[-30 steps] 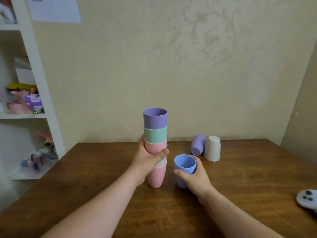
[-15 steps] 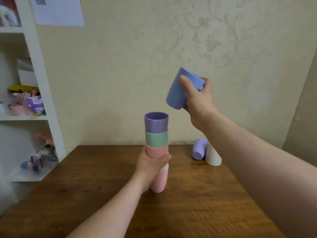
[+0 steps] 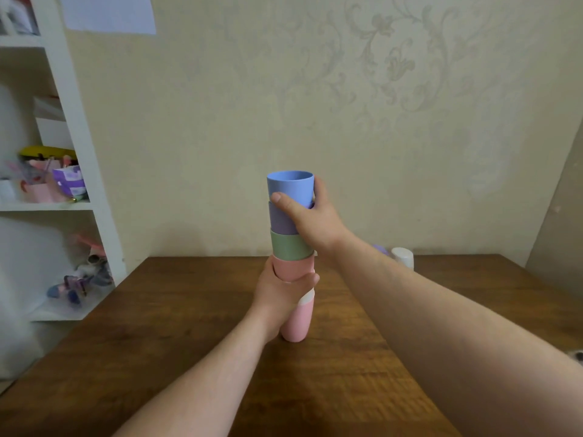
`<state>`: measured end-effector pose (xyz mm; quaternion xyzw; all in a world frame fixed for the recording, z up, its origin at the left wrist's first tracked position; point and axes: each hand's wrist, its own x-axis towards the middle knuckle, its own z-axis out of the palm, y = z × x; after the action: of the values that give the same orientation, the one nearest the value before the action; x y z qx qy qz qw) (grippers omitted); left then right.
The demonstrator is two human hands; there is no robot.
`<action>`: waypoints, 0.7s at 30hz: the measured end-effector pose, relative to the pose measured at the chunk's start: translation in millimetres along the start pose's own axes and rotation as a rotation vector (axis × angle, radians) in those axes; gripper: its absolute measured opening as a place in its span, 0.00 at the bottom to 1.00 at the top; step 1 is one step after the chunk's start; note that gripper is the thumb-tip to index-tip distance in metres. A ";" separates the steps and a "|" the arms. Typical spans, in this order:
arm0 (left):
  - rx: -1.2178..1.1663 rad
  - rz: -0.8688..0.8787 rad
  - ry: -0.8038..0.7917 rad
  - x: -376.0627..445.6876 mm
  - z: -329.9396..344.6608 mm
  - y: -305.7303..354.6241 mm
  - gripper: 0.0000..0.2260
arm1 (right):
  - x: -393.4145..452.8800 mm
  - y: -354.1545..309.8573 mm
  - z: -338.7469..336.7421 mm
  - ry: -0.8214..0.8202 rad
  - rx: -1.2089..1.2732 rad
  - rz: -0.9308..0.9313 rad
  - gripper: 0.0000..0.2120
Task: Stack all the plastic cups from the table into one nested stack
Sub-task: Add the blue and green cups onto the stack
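A nested stack of cups (image 3: 290,247) stands upright on the wooden table (image 3: 176,326). From the bottom it shows pink, white, pink, green and purple. A blue cup (image 3: 290,186) sits in the top of it. My right hand (image 3: 310,220) grips the blue cup with thumb in front and fingers behind. My left hand (image 3: 279,294) is wrapped around the lower part of the stack. Behind my right forearm a white cup (image 3: 403,257) stands upside down, and only a sliver of a purple cup (image 3: 380,249) shows beside it.
A white shelf unit (image 3: 79,152) with toys and boxes stands left of the table, against the wall. A grey controller (image 3: 577,356) peeks out at the right edge, behind my right arm. The wall runs close behind the table's far edge.
My right hand lifted the blue cup from the table, carried it tilted above the stack, and has now lowered it upright into the top purple cup. My left hand kept hold of the stack.
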<state>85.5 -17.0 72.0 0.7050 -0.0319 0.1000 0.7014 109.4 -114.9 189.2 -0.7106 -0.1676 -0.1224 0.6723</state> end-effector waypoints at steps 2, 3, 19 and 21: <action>0.019 0.005 0.027 -1.5 0.5 1.9 0.18 | -1.0 2.7 1.2 0.002 0.014 -0.017 0.30; 0.028 0.007 0.040 -1.4 0.4 2.9 0.18 | -2.6 6.2 0.3 -0.008 0.014 -0.026 0.30; 0.307 -0.226 -0.362 -4.7 -11.4 -43.6 0.27 | -70.9 162.9 -54.6 0.041 -0.182 0.205 0.31; 0.330 -0.204 -0.199 15.1 -18.0 -41.2 0.19 | -73.0 169.4 -60.1 0.090 -0.169 0.188 0.33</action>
<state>106.1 3.0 34.2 0.8162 -0.0127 -0.0376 0.5764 113.9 -186.9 9.2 -0.7710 -0.0591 -0.1043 0.6255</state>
